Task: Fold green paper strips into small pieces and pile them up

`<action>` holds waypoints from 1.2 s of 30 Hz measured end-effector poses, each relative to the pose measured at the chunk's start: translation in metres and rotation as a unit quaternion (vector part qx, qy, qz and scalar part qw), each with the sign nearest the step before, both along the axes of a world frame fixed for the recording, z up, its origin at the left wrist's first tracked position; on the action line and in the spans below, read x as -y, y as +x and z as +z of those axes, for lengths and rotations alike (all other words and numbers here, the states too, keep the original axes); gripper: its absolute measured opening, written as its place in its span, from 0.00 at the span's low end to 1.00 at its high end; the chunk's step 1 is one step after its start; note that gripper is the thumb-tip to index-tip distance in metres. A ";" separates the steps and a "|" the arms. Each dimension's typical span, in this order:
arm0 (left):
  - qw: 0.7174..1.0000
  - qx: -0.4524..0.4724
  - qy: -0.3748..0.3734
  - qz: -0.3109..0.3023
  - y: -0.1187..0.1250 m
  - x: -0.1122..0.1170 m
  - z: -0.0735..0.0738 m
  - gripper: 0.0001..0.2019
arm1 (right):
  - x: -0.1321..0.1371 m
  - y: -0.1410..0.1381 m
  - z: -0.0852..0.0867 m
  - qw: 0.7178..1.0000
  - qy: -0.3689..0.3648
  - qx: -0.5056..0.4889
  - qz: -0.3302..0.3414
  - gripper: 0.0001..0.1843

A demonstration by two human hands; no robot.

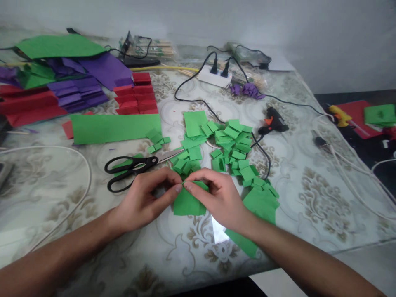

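Tabletop: green paper between fingertips

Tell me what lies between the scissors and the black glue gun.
Head view: a heap of small cut green paper pieces lies between the scissors and the glue gun.

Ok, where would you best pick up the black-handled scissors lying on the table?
I'd take the black-handled steel scissors by their finger loops, from the left: they lie flat, loops bare, blade tips pointing right into the green paper squares.
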State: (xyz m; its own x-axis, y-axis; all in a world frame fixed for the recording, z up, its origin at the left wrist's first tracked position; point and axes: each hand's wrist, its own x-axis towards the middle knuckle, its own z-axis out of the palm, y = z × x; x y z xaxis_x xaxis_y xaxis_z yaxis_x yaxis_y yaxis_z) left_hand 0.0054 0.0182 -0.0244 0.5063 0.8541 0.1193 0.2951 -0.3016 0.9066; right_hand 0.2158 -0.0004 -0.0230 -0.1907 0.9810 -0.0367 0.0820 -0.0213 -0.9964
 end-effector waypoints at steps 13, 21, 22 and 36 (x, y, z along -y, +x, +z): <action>0.999 0.009 -0.033 0.017 -0.002 0.001 -0.002 0.07 | -0.004 0.003 0.006 0.999 -0.019 -0.011 -0.049 0.02; 0.999 0.022 -0.018 0.023 -0.001 0.001 -0.003 0.05 | -0.001 0.001 0.003 1.000 -0.007 0.005 -0.022 0.02; 0.999 0.024 -0.016 0.021 0.000 0.001 -0.002 0.05 | 0.000 0.001 0.003 1.000 -0.009 0.014 -0.015 0.02; 1.000 0.000 -0.002 0.013 0.001 0.001 0.000 0.05 | 0.001 0.002 0.002 0.998 -0.035 0.043 0.011 0.04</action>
